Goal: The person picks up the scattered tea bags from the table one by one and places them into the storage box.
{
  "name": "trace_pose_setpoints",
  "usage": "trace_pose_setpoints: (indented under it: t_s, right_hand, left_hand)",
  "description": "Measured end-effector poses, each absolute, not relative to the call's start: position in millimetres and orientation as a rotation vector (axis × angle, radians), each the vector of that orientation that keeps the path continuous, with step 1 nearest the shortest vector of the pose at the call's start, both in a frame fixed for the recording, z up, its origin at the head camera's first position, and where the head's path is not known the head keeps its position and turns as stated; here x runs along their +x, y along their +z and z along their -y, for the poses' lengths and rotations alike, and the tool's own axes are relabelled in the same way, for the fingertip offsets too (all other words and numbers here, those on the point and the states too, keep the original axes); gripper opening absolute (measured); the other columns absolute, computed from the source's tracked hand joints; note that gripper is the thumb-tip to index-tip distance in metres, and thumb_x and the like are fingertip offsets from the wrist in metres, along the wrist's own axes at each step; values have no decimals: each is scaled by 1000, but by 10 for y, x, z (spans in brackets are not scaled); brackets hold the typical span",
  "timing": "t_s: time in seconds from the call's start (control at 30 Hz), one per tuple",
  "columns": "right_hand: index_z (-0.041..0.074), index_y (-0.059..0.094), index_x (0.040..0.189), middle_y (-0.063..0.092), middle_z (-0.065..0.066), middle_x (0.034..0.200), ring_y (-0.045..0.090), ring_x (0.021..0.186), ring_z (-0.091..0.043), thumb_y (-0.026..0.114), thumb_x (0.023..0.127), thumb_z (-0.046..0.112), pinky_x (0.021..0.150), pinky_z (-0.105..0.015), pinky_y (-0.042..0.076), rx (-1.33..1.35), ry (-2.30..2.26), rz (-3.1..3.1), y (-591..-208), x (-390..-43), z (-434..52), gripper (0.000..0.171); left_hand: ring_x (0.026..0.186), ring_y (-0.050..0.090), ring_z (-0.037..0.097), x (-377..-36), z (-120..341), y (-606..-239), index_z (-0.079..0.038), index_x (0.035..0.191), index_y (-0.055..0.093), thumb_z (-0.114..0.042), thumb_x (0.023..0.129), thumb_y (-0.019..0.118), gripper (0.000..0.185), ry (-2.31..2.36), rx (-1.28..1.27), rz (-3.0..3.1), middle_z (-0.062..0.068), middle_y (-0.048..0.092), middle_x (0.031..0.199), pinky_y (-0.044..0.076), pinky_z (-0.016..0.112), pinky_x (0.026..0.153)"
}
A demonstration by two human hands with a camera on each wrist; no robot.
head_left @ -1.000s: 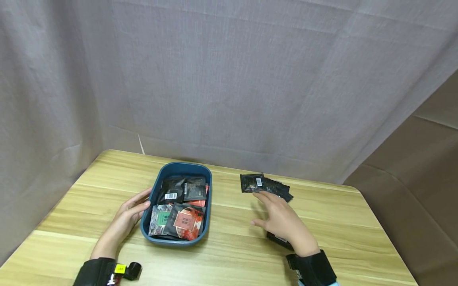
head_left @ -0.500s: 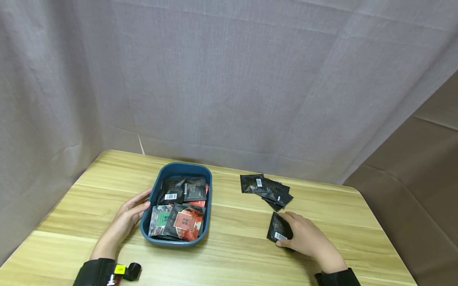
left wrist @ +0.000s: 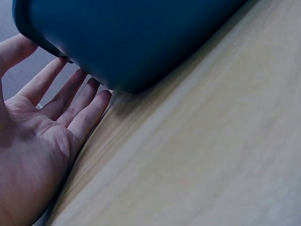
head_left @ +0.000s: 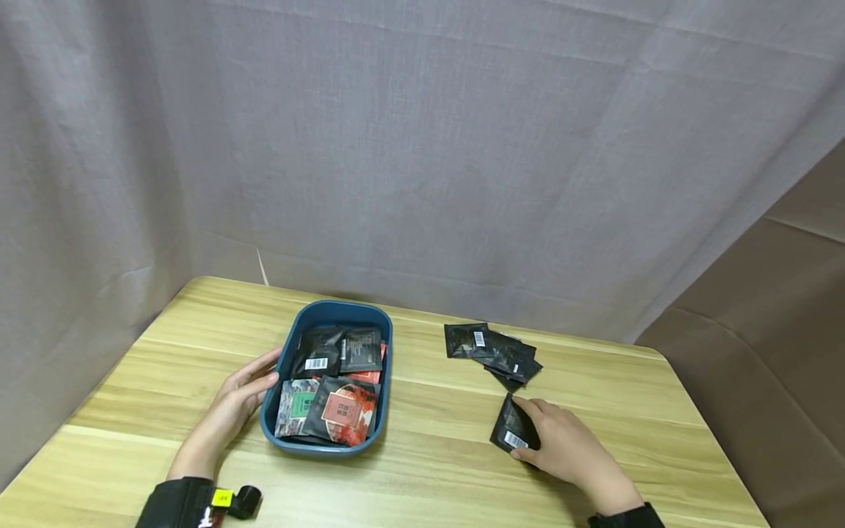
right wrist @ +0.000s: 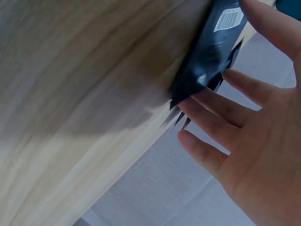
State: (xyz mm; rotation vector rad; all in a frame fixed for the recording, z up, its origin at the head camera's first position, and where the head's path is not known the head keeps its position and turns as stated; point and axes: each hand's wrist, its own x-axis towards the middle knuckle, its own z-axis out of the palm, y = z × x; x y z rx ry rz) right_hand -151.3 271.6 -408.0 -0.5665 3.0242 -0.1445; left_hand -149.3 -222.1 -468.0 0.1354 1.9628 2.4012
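Observation:
My left hand (head_left: 236, 400) rests at the left side of a blue plastic bin (head_left: 386, 381). In the left wrist view its fingers (left wrist: 87, 113) reach out fairly straight, with their tips right at the bin's wall. Inside the bin lie a sachet with a red floral print (head_left: 342, 412), a grey patterned sachet with a green label (head_left: 301, 403) and black sachets (head_left: 319, 352). To the right, my right hand (head_left: 566, 446) holds a black sachet (head_left: 510, 422) by its edges, thumb at the near edge beside the barcode. The right wrist view shows its fingertips along the sachet's side.
Several black sachets (head_left: 507, 356) lie in an overlapping spread near the back edge of the wooden table (head_left: 436, 455), just beyond my right hand. A grey cloth (head_left: 422, 161) hangs behind the table.
My right hand has drawn back from beside the far sachet spread toward the near right and taken hold of the single black sachet there. The left hand and the bin have stayed put.

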Motion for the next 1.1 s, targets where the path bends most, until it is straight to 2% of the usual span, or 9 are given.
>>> trace_pose_setpoints:
  t_s: [0.07, 0.27, 0.47, 0.57, 0.7, 0.87, 1.0, 1.1]
  right_hand:
    - [5, 52, 141, 59, -18, 126, 60, 111, -39, 88, 72, 42, 96, -57, 45, -564, -146, -3033, -4085, -1524, -2695, 87]
    - [5, 51, 141, 58, -19, 125, 59, 112, -39, 91, 69, 35, 94, -59, 46, -609, -165, -3086, -4055, -1548, -2627, 87]
    - [8, 60, 130, 62, -12, 124, 62, 111, -33, 86, 77, 17, 92, -52, 50, -593, -316, -3085, -3968, -1589, -2462, 60]
    - [11, 64, 121, 64, -7, 120, 63, 109, -30, 82, 81, 10, 90, -48, 52, -553, -455, -3038, -3904, -1618, -2334, 45]
    - [11, 69, 113, 68, -3, 111, 65, 102, -24, 78, 84, 6, 86, -42, 53, -660, -529, -3026, -3803, -1686, -2131, 31]
    - [15, 71, 109, 69, 2, 105, 65, 95, -18, 77, 86, 6, 80, -37, 53, -835, -517, -3060, -3623, -1787, -1788, 25]
    - [16, 71, 108, 69, 2, 107, 65, 100, -19, 77, 87, 7, 83, -37, 53, -920, -494, -3148, -3446, -1863, -1478, 24]
    - [15, 72, 106, 70, 1, 105, 65, 98, -19, 77, 86, 7, 83, -37, 53, -1013, -488, -3214, -3329, -1925, -1254, 22]
  left_hand:
    - [115, 55, 3, -1494, 2230, -4681, 13, 150, 26, -9, 101, 51, 59, 2396, 138, -1969, 13, 44, 140, 49, 22, 91]
    - [114, 55, 2, -1494, 2230, -4691, 14, 149, 26, -9, 101, 51, 59, 2408, 137, -1960, 1, 49, 133, 50, 22, 91]
    - [114, 55, 2, -1494, 2225, -4689, 14, 149, 26, -9, 101, 52, 59, 2410, 137, -1957, 1, 49, 132, 50, 22, 91]
    - [114, 55, 2, -1493, 2225, -4685, 14, 149, 26, -9, 101, 52, 59, 2409, 137, -1956, 2, 48, 133, 50, 22, 91]
    - [114, 55, 2, -1487, 2231, -4681, 14, 149, 25, -9, 101, 52, 60, 2401, 127, -1961, 0, 48, 132, 50, 22, 90]
    - [113, 55, 1, -1483, 2237, -4683, 14, 149, 26, -9, 101, 51, 59, 2397, 119, -1969, 0, 48, 133, 50, 22, 90]
    - [114, 55, 2, -1487, 2234, -4681, 13, 150, 25, -10, 101, 51, 59, 2395, 137, -1966, 8, 45, 139, 50, 22, 91]
    - [114, 55, 2, -1493, 2226, -4678, 14, 150, 25, -9, 101, 51, 59, 2402, 149, -1956, 10, 44, 139, 50, 22, 91]
